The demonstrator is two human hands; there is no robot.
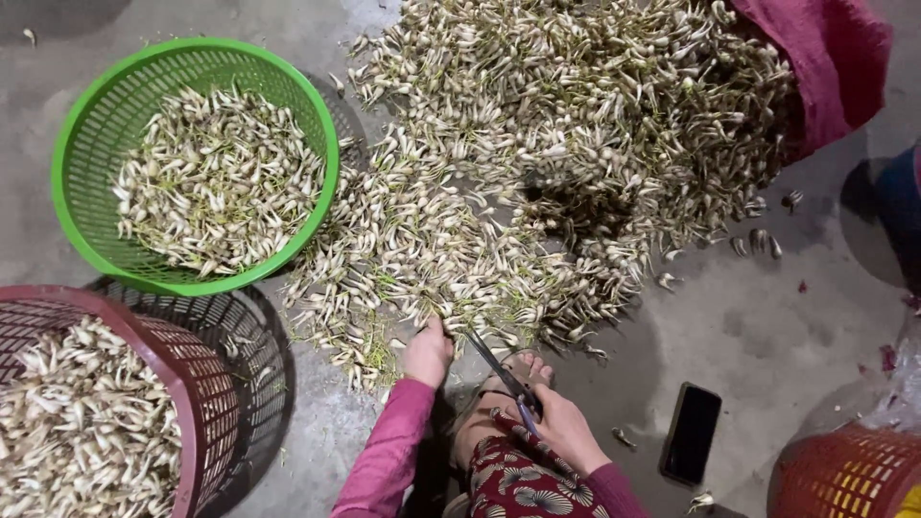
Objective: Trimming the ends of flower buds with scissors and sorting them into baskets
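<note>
A large heap of pale bulbs with thin green stems (566, 144) is spread over the concrete floor. My left hand (428, 351), in a pink sleeve, reaches into the heap's near edge, fingers closed on a few bulbs. My right hand (566, 429) grips scissors (501, 372), whose dark blades point up and left toward the left hand. A bare foot (523, 369) shows between the hands, beside a knee in patterned red cloth.
A green basket (72, 134) at upper left holds bulbs. A maroon basket (197, 384) at lower left is also filled. A dark phone (691, 434) lies on the floor at right. An orange basket (844, 475) sits at the lower right corner. Red cloth (825, 58) covers the heap's far right.
</note>
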